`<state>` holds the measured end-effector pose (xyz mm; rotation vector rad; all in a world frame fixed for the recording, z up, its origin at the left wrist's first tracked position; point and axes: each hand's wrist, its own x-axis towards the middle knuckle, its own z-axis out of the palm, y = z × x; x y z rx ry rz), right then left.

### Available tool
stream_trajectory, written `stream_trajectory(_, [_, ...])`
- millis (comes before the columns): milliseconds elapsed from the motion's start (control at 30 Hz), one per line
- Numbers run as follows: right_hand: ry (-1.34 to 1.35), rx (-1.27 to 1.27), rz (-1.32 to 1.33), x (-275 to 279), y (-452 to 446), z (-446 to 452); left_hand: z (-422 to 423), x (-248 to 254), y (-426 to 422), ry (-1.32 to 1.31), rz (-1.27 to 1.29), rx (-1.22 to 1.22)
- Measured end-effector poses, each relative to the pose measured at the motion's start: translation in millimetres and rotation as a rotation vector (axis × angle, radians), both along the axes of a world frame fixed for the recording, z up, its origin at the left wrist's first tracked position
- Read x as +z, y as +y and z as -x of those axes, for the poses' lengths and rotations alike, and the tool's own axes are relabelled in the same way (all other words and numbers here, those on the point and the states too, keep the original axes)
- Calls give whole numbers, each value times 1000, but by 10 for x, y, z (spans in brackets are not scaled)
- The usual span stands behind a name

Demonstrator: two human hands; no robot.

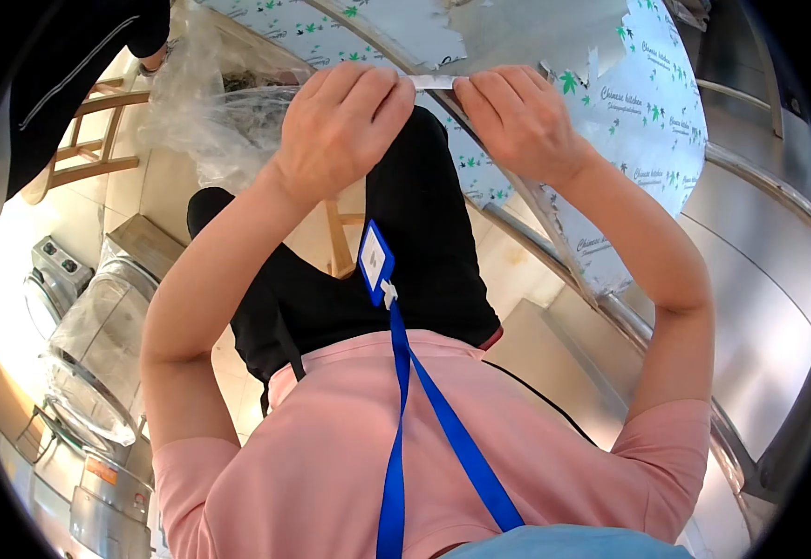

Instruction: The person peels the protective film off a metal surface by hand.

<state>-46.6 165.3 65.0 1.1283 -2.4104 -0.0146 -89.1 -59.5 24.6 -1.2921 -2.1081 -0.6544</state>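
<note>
Gripping narrow white strip (434, 82) | left hand (342, 121), right hand (523, 121): fingers curled around ends | leaf-printed film (652, 116), crinkled clear plastic (182, 102) nearby

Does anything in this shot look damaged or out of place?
The printed "Chinese kitchen" sheet looks damaged: its edges are ragged and torn rather than cleanly cut, including just above the right hand. Nothing else clearly stands out.

Bright light washes in from the left, bleaching the floor (5, 244) nearly white. Glare streaks the metal at right. The round fisheye view bends everything near its black rim; the hands (342, 129) look slightly soft.
</note>
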Motion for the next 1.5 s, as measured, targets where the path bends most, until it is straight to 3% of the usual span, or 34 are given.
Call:
stream_trajectory(367, [9, -112, -54, -48, -190, -20, 144, -5, -78, -67, 13, -65])
stream_trajectory(867, [24, -107, -60, -30, -217, -7, 255, -39, -62, 73, -41, -150])
stream_trajectory(1500, [-24, -112, -18, 38, -30, -37, 60, -28, 79, 49, -24, -64])
